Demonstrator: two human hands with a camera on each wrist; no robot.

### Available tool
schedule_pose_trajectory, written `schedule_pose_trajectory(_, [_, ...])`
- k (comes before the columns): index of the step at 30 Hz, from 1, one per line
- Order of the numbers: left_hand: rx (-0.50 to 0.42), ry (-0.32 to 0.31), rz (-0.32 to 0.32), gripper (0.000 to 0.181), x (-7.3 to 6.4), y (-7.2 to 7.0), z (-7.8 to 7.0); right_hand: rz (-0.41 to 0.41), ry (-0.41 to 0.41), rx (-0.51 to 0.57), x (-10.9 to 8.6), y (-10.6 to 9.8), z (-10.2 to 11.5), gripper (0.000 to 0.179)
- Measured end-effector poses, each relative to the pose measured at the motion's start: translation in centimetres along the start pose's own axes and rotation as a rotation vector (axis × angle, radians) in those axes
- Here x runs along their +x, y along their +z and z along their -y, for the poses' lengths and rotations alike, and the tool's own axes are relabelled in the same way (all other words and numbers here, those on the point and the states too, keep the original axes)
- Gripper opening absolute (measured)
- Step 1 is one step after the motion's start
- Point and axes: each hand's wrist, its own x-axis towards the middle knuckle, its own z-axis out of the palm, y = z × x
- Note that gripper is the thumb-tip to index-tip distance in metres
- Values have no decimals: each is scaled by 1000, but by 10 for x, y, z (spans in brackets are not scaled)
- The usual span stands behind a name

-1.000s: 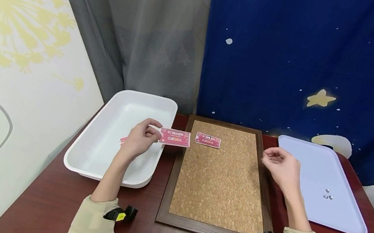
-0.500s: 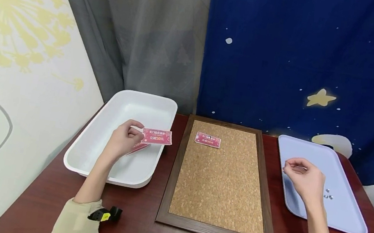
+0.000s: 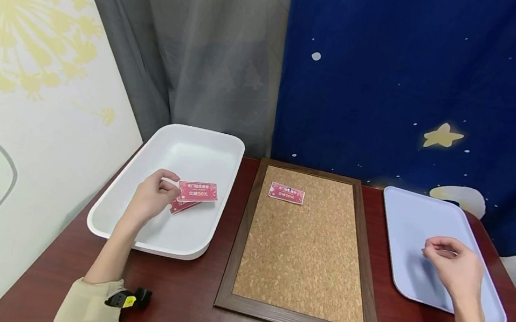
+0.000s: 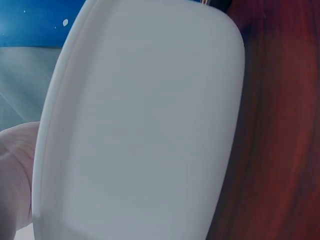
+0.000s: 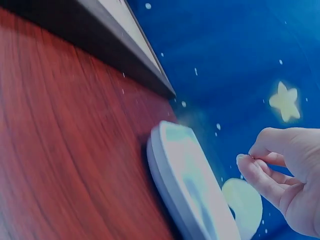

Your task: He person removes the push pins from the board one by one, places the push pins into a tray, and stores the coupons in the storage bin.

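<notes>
Coupon (image 3: pixel 198 192) over white bin (image 3: pixel 190 152), near corkboard (image 3: pixel 306 260).

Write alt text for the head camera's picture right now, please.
A person's left hand holds a pink coupon over a white tub, partly hiding a second coupon, while the right hand hovers over a pale lavender tray. Between tub and tray, a wood-framed cork board with a third coupon at its upper left lies on a dark red table.
</notes>
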Motion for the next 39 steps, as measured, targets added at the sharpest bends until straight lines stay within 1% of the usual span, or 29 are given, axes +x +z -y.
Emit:
schedule_pose_trajectory(5, [22,-9,-8,30,0,-5,7,-10,51,-23,-2,-9,-15,26])
schedule_pose_trajectory(10, [26,-29,-9,30,0,-8,11,-14,109,-55,-3,-15,-29,28])
schedule_pose_trajectory(16, [27,-68,3,30,0,-8,14,21,140,-89,-4,-16,-40,31])
schedule_pose_trajectory(22, [43,-105,13,31,2,-6,18,48,111,-121,-2,-11,-46,30])
schedule_pose_trajectory(26, [74,-140,29,31,3,-5,22,63,83,-141,-1,-7,-50,27])
schedule_pose_trajectory(33, [131,-201,42,33,4,-3,25,73,70,-171,-2,-3,-54,25])
schedule_pose_trajectory(39, [142,-212,54,35,5,-6,26,69,57,-179,-2,-2,-53,22])
